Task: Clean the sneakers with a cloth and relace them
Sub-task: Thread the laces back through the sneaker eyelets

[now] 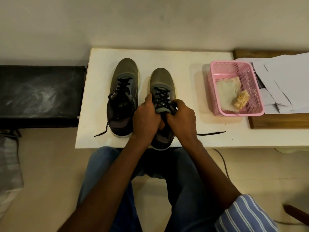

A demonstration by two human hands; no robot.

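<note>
Two grey-green sneakers with black laces stand toes away on a white table (pixel 184 64). The left sneaker (pixel 124 77) is laced, with one loose lace end trailing over the table. Over the throat of the right sneaker (pixel 161 79) both hands are at work. My left hand (pixel 147 118) grips its left side by the tongue. My right hand (pixel 181 119) pinches the black lace at the top eyelets. A free lace end (pixel 212 133) lies out to the right. The cloths (pixel 229 92) lie in a pink basket.
The pink plastic basket (pixel 215 91) stands at the table's right, holding a pale cloth and a crumpled yellow one (pixel 241 101). White papers (pixel 284 77) lie on a wooden board beyond it. A black bench (pixel 40 91) adjoins the table's left. My knees are under the front edge.
</note>
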